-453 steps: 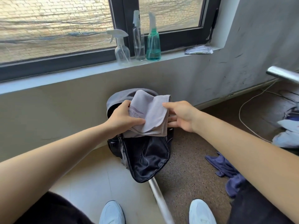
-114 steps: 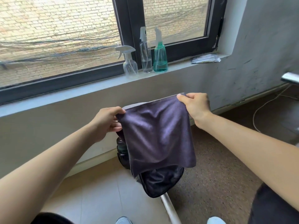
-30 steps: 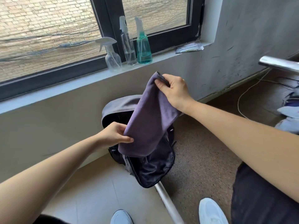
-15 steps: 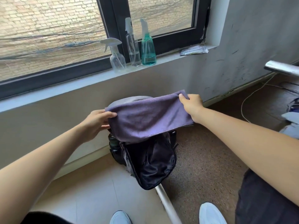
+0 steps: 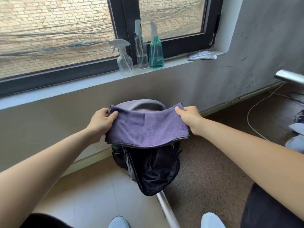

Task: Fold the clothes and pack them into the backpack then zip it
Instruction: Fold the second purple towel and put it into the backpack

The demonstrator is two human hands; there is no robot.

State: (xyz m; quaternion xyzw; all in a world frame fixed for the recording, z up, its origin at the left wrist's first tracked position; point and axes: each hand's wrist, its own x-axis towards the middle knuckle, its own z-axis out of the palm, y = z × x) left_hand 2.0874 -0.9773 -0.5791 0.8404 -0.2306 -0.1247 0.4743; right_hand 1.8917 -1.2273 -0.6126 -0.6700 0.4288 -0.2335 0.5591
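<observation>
Cloth [image 5: 146,129], purple and apparently doubled over, is stretched between both hands just above the backpack [image 5: 154,171]. We see the left hand [image 5: 102,122] pinching the left end, thumb on top and fingers curled beneath; the right hand [image 5: 189,119] pinches the right end in the same way. The cloth hangs free in the air, its stitched hem nearest us and its middle sagging slightly. The backpack stands on the floor [image 5: 205,175] against the wall below the sill [image 5: 82,89], with its dark front flap fallen open toward us. The cloth hides the mouth, so we cannot tell how full the backpack is.

We judge these hazards:

- **Fold opens.** If either pinch catches only the upper layer, the lower layer drops away as the cloth is lowered.
- **Cloth bunches at the rim.** As held, the cloth spans wider than the opening. Lowered at this width, it would ride on the rim instead of entering.
- **Zip fouls.** Any edge left draped over the zip track can be caught when the flap is closed.
- **Backpack tips.** Nothing steadies it, because both hands are on the cloth. A downward push may roll it forward onto the flap or against the pole [image 5: 166,209].
- **Space runs short.** More clothes [image 5: 296,139] lie at the right, and loose packing now leaves less room for them.
</observation>
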